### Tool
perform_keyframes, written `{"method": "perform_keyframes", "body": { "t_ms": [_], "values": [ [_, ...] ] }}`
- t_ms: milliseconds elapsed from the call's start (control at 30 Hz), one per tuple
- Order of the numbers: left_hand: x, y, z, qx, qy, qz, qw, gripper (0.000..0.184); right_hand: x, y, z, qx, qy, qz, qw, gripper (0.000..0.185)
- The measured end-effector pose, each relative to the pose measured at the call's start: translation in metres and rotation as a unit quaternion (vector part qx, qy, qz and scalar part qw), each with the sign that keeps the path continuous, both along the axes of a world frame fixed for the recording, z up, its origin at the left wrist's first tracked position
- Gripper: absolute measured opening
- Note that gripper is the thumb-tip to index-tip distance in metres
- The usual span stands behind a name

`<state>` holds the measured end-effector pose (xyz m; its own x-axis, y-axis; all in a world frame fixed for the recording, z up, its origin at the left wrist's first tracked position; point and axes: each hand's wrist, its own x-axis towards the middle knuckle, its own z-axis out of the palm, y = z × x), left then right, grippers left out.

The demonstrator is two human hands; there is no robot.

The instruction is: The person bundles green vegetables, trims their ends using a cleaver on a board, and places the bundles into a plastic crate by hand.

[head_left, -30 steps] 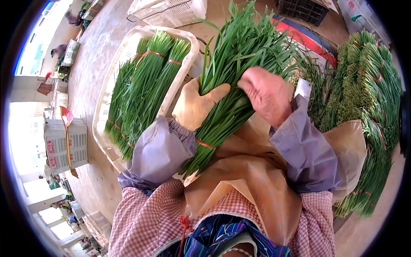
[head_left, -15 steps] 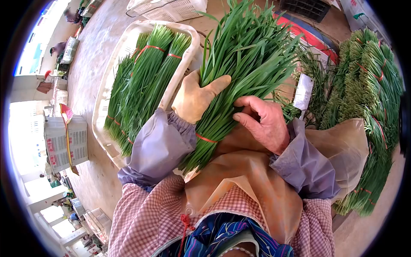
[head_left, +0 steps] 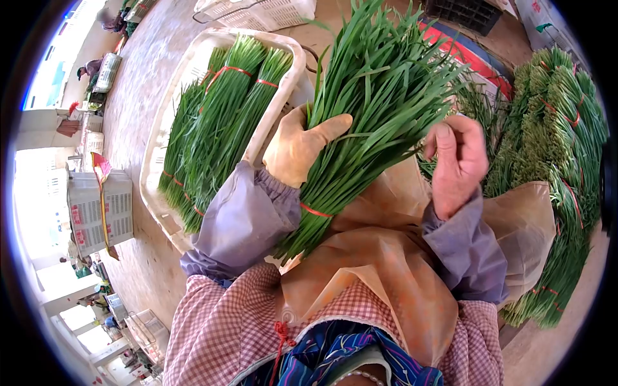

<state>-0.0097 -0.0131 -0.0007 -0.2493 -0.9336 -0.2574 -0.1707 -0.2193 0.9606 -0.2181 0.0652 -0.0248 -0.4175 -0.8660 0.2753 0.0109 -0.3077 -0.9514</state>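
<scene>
My left hand (head_left: 299, 147), in a pale yellow glove, is wrapped round a thick bunch of long green stalks (head_left: 367, 96), its thumb lying across them. A red band (head_left: 315, 210) circles the bunch low down, below the glove. Bare and raised, my right hand (head_left: 457, 157) is beside the bunch's right edge with its fingers curled in, close to the leaf tips; whatever is between the fingers is too small to make out.
A white crate (head_left: 147, 151) with banded bundles (head_left: 222, 116) is at the left. Stacked bundles (head_left: 566, 148) lie at the right. Behind are another white crate (head_left: 261, 13) and a black crate (head_left: 463, 13). A distant person (head_left: 90, 67) is at upper left.
My right hand has moved from the middle of the bunch outward to the right, and its fingers have curled in. My left hand keeps its hold on the bunch.
</scene>
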Motion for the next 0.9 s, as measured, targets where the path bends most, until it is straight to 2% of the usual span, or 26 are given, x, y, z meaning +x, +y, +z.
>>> {"method": "perform_keyframes", "body": {
  "t_ms": [67, 133, 167, 200, 267, 367, 467, 500, 600, 700, 733, 800, 900],
  "values": [
    [0.0, 0.0, -0.001, -0.021, -0.043, -0.002, 0.999, 0.043, -0.004, 0.002, 0.015, -0.04, 0.251, -0.109, 0.961, 0.012],
    [-0.006, 0.001, 0.005, -0.044, -0.109, -0.025, 0.993, 0.045, -0.007, -0.005, 0.027, -0.199, 0.454, -0.017, 0.868, 0.027],
    [-0.011, 0.003, 0.014, -0.038, -0.144, -0.036, 0.988, 0.046, 0.002, -0.01, 0.027, -0.195, 0.49, 0.039, 0.849, 0.039],
    [-0.015, 0.005, 0.023, -0.056, -0.197, -0.039, 0.978, 0.043, 0.011, -0.011, 0.022, -0.151, 0.525, 0.067, 0.835, 0.039],
    [-0.008, -0.001, 0.008, -0.052, -0.076, -0.028, 0.995, 0.036, 0.021, -0.014, -0.001, -0.099, 0.582, 0.037, 0.806, 0.041],
    [0.004, -0.006, -0.006, 0.076, 0.119, 0.05, 0.989, 0.031, 0.028, 0.011, -0.023, -0.046, 0.555, 0.072, 0.827, 0.045],
    [-0.003, -0.002, 0.011, 0.116, 0.159, 0.086, 0.977, 0.033, 0.024, 0.019, -0.027, -0.035, 0.52, 0.105, 0.847, 0.044],
    [0.007, -0.007, 0.002, 0.153, 0.141, 0.052, 0.977, 0.052, 0.023, 0.019, -0.026, -0.038, 0.521, 0.097, 0.847, 0.037],
    [0.002, 0.001, 0.003, 0.11, 0.165, 0.045, 0.979, 0.035, 0.017, 0.015, -0.023, -0.033, 0.462, 0.1, 0.88, 0.028],
    [-0.003, 0.005, 0.009, 0.06, 0.128, 0.025, 0.99, 0.031, 0.007, 0.004, -0.001, -0.054, 0.282, 0.069, 0.955, 0.021],
    [-0.004, 0.006, 0.009, 0.053, 0.113, 0.025, 0.992, 0.03, 0.004, -0.006, 0.012, -0.095, 0.265, 0.034, 0.959, 0.02],
    [-0.005, 0.008, 0.01, 0.041, 0.083, 0.025, 0.995, 0.029, 0.0, -0.021, 0.028, -0.084, 0.269, 0.022, 0.959, 0.023],
    [-0.003, 0.006, 0.003, 0.04, 0.062, 0.012, 0.997, 0.03, -0.003, -0.055, 0.041, -0.065, 0.382, 0.047, 0.921, 0.024]
  ]
}}
